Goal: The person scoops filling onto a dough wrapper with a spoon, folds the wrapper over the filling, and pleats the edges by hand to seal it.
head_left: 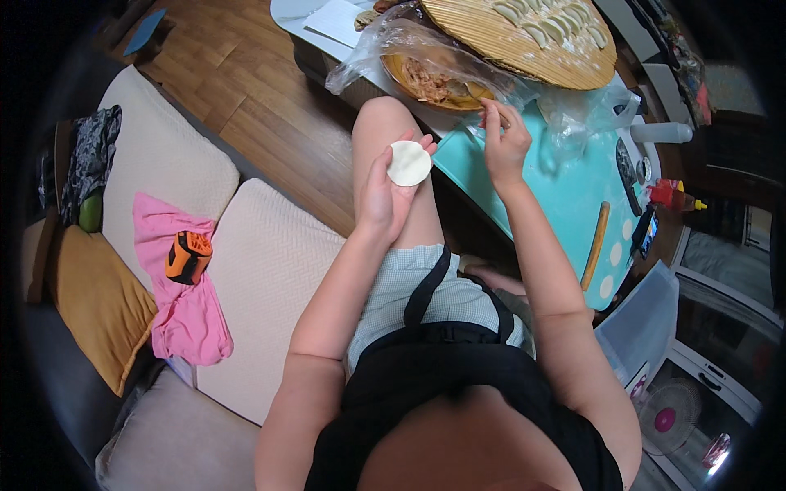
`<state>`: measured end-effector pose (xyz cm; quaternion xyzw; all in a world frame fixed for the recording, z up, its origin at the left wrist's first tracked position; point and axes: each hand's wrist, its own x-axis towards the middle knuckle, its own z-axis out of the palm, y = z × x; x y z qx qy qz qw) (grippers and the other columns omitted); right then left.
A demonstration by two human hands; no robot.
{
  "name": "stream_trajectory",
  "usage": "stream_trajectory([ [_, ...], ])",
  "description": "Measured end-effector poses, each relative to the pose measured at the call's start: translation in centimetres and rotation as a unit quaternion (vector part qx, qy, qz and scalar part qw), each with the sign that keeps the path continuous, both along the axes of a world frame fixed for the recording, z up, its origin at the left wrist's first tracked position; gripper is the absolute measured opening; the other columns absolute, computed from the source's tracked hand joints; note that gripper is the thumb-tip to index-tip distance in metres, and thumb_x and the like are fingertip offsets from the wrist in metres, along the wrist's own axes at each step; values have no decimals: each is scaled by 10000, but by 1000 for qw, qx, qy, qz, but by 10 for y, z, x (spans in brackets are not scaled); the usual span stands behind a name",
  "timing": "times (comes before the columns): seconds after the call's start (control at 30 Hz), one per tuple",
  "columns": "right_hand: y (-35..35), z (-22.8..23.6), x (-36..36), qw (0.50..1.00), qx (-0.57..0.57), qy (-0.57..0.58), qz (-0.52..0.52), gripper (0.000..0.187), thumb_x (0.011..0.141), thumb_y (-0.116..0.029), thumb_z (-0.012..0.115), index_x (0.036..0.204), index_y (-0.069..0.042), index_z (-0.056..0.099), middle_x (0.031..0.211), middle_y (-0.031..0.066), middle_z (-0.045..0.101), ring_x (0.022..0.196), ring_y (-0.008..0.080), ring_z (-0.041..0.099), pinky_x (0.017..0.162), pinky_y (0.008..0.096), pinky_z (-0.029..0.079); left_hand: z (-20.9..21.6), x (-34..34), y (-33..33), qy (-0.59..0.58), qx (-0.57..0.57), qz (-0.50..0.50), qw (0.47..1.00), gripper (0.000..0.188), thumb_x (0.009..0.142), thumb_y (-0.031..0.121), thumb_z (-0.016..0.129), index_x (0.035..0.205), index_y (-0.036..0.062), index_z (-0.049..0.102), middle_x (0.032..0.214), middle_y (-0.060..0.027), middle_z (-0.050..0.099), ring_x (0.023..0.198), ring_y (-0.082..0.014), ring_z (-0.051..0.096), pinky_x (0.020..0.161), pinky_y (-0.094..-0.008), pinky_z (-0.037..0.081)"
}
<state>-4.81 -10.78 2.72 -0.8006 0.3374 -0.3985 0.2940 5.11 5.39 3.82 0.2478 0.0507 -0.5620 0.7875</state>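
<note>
On the palm of my left hand point(381, 200), above my knee, lies a round white dumpling wrapper point(408, 164), with the thumb resting at its edge. My right hand point(506, 146) pinches a thin handle, apparently a spoon's point(472, 93), that reaches into a yellow-brown bowl point(450, 105). Pinkish minced filling point(424, 80) is in the bowl, and a clear plastic bag point(360, 64) lies draped across it. Beyond, a woven round tray point(483, 37) carries several folded dumplings point(555, 28). A wooden rolling pin point(596, 245) and flat wrappers point(606, 286) lie on the turquoise mat point(536, 196).
Crumpled clear plastic point(581, 119) sits on the mat's far side. Right of the mat are a red bottle point(670, 196), a phone point(648, 233) and a fan point(665, 419). At left, the sofa point(266, 270) holds a pink cloth point(192, 323) and an orange-black box point(188, 258).
</note>
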Motion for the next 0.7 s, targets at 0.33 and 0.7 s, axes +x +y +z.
stream_trajectory([
  [0.33,-4,-2,6,994,5,17,104,149,858,-80,576,981,-32,646,822,105,608,731,238,592,653,306,470,1,-4,-2,-4,9,-14,1000,477,969,247,248,1353,-30,298,1319,-237,425,1224,-300,435,1035,-356,350],
  [0.7,-18,2,-13,992,6,63,114,152,829,-87,612,969,-49,659,865,100,631,765,250,599,683,309,474,1,-6,-5,11,8,-25,1000,458,971,199,239,1351,-55,266,1345,-274,365,1246,-343,397,1057,-391,348],
])
